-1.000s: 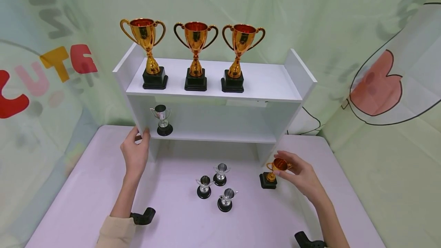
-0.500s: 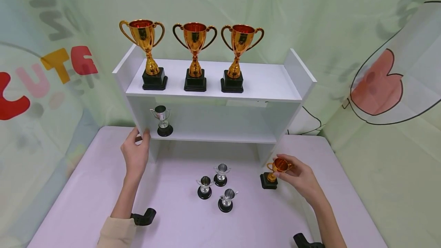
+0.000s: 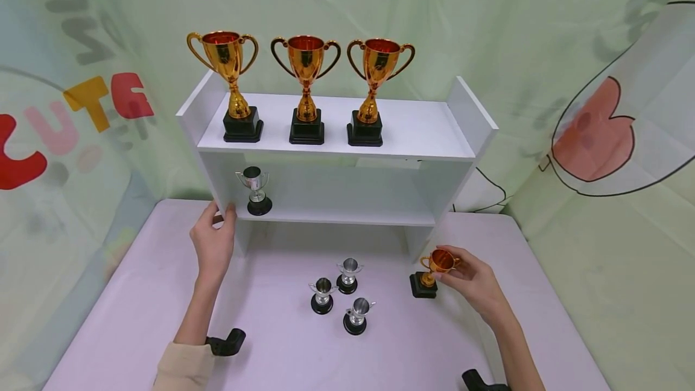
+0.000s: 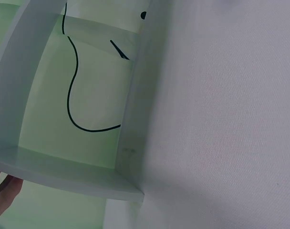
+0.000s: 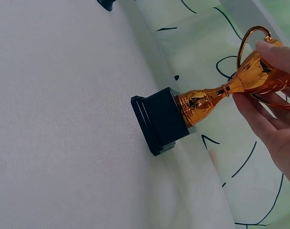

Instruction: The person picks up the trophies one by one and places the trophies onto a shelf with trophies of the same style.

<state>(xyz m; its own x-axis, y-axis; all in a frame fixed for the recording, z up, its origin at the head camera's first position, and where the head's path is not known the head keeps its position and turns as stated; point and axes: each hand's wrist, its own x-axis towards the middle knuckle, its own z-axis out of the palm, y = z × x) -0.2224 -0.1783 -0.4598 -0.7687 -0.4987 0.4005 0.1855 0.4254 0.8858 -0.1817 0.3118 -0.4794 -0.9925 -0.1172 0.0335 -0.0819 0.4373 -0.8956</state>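
My right hand (image 3: 472, 276) pinches the cup of a small gold trophy (image 3: 428, 279) between thumb and fingers, right of the shelf unit. The right wrist view shows the thumb on the cup of the trophy (image 5: 202, 102), fingers beneath, and its square black base. My left hand (image 3: 213, 243) grips the front edge of the white shelf unit's (image 3: 336, 223) left side panel, at middle-shelf height. In the left wrist view, only part of the left hand (image 4: 6, 195) shows at that panel. A silver trophy (image 3: 255, 189) stands on the middle shelf, close to the left hand.
On the top shelf stand a left gold trophy (image 3: 225, 59), a middle one (image 3: 306, 62) and a right one (image 3: 378, 65). Three small silver trophies, front (image 3: 356, 317), left (image 3: 322, 295) and back (image 3: 348, 276), stand on the white-covered table (image 3: 293, 355). A printed curtain (image 3: 521, 47) hangs behind.
My right hand's fingers sit very slightly lower around the gold trophy than a second ago. The left hand and the other trophies stay where they were.
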